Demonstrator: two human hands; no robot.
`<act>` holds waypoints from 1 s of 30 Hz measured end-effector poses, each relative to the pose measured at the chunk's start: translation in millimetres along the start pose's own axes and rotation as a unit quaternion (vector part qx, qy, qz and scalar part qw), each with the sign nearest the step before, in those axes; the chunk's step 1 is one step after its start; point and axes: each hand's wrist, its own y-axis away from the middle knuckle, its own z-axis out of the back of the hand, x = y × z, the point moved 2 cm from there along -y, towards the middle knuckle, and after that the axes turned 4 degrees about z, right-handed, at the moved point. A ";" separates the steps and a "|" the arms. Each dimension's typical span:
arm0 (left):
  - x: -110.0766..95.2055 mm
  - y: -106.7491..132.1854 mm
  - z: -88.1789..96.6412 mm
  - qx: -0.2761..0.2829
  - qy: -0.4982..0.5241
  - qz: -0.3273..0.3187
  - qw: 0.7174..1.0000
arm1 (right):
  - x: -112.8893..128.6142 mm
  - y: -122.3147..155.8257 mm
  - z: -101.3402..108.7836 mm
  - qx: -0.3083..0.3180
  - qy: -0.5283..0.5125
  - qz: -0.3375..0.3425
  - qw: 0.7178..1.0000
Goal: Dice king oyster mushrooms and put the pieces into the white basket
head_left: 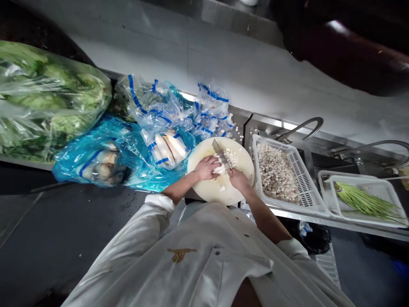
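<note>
A round cutting board [204, 192] lies in front of me. My right hand [239, 180] grips a kitchen knife [220, 152] with a broad blade, which points away and to the left over the board. My left hand [207, 168] presses down on a white piece of mushroom [220, 167] just left of the blade, its fingers curled over it. Right of the blade lie small diced bits [231, 157]. Left of the board, a clear plastic bag with blue stripes holds thick, pale king oyster mushrooms [171, 147].
A white basket [315, 200] of diced mushroom [276, 175] stands right of the board. Farther right, a white tray [343, 211] holds green stalks [367, 200]. Faucets [315, 130] rise behind. Leafy greens [54, 102] in a large bag and blue plastic [140, 170] fill the left.
</note>
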 end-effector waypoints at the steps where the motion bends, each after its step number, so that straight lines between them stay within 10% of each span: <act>1: 0.7 -0.2 1.4 0.003 0.004 -0.002 1.000 | 0.2 -0.1 0.0 -0.003 0.002 0.000 1.000; 30: 35.1 3.8 -4.9 -0.028 0.055 -0.047 0.997 | 32.4 1.2 -21.7 -0.002 -0.031 -0.011 0.999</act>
